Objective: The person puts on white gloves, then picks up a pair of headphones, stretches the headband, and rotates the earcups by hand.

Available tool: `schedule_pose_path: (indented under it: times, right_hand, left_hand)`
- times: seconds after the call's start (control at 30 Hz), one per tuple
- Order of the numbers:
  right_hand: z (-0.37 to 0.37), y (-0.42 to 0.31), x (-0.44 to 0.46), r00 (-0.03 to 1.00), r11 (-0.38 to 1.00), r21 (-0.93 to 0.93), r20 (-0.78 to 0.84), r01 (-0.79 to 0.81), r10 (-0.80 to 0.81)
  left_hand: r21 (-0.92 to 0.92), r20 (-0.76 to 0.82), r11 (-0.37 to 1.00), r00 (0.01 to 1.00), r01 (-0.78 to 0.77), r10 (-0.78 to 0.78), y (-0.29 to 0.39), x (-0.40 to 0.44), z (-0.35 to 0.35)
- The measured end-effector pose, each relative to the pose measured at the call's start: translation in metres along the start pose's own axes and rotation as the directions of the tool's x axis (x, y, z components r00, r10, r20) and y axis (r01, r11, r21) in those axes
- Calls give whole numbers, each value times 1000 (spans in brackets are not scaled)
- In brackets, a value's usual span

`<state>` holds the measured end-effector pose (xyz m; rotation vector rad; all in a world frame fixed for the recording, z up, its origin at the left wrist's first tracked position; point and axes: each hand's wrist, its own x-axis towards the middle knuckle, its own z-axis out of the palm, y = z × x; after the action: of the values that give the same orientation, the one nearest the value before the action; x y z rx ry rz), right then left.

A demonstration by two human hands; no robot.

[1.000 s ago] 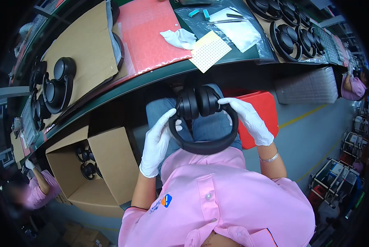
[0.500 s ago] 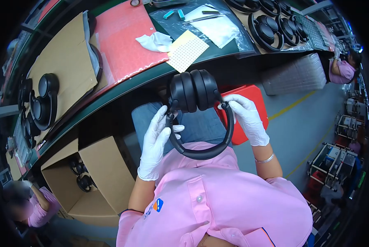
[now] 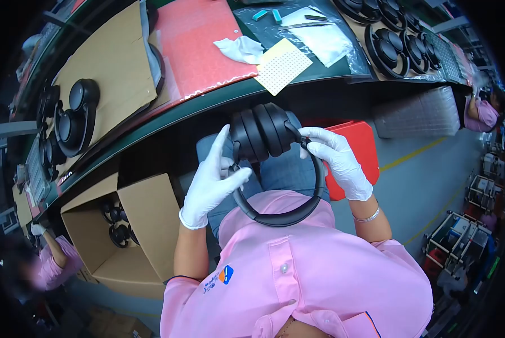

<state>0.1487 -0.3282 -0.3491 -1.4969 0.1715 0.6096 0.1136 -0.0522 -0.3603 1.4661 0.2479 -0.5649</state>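
Note:
A pair of black over-ear headphones [image 3: 285,218] is held in front of my chest, ear cups facing the bench and headband curving toward me. My right hand [image 3: 339,160], in a white glove, pinches the right end of the headband just below its ear cup. My left hand [image 3: 210,183], also gloved, is around the left end, its thumb across the band and its index finger stretched up beside the left ear cup. Some left fingers are partly hidden behind the band.
The green bench [image 3: 207,104] carries a red mat [image 3: 199,50], a dotted sticker sheet [image 3: 283,66], a crumpled white cloth [image 3: 238,49] and more headphones [image 3: 387,50]. An open carton [image 3: 151,225] with headphones inside stands at left, a red stool [image 3: 356,155] at right. Co-workers sit on both sides.
The view has shifted, so the bench appears further right. The headphones have tilted slightly, their left side lower. My left index finger has straightened upward and its thumb now lies across the band.

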Motion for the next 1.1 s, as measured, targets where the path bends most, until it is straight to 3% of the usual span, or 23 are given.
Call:
schedule_pose_path:
  times: [0.03, 0.1, 0.13, 0.27, 0.4, 0.5, 0.8, 0.9, 1.03, 1.1]
  right_hand:
    - [3, -2, 0, 1000, 1000, -1, 8, -1, 1]
    - [11, -10, -3, 998, 997, -48, 10, -62, 63]
    - [14, -13, -3, 996, 993, -73, 12, -90, 91]
    - [17, -5, 0, 1000, 996, -89, -3, -3, 3]
    - [14, -8, 1, 999, 994, -97, -18, -39, 37]
    - [11, -8, 5, 1000, 994, -111, -20, -21, 19]
    - [7, -7, 7, 1000, 991, -137, -3, 12, -13]
    - [4, -9, 8, 1000, 995, -96, 17, -11, 13]
    - [0, -10, 9, 999, 996, -82, 22, -41, 43]
    - [-1, -9, 10, 998, 995, -85, 23, -51, 53]
  left_hand:
    - [212, -3, 976, 999, -43, 45, -1, 3, -1]
    - [594, 17, 796, 992, -114, 128, -4, 9, -1]
    - [592, 7, 799, 991, -109, 130, -5, 11, 0]
    - [559, -34, 828, 996, -53, 87, -10, 19, 4]
    - [525, -26, 849, 997, -51, 76, -20, 28, 7]
    - [310, -4, 948, 997, -73, 78, -25, 32, 11]
    - [55, 57, 997, 998, -44, 41, -35, 44, 7]
    - [-143, 133, 990, 991, 13, 7, -37, 46, 3]
    - [-211, 122, 976, 989, -53, 80, -38, 47, 6]
    - [-237, 123, 971, 992, 7, 23, -36, 49, 5]
